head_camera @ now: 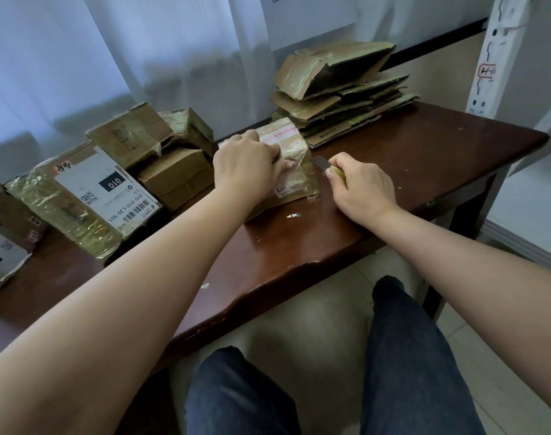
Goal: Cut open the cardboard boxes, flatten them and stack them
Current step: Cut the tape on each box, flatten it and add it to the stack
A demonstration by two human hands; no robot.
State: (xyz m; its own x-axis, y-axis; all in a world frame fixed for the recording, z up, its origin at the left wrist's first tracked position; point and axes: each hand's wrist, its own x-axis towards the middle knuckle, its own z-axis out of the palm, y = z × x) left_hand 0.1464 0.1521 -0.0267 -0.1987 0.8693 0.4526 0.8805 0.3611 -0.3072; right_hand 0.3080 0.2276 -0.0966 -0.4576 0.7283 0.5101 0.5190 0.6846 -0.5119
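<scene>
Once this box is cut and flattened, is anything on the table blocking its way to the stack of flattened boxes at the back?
Nothing visible does. The taped box, held by the left hand, sits just in front of the flattened stack, with only bare table beside them. The right hand holds the utility knife at the box's right side.
</scene>
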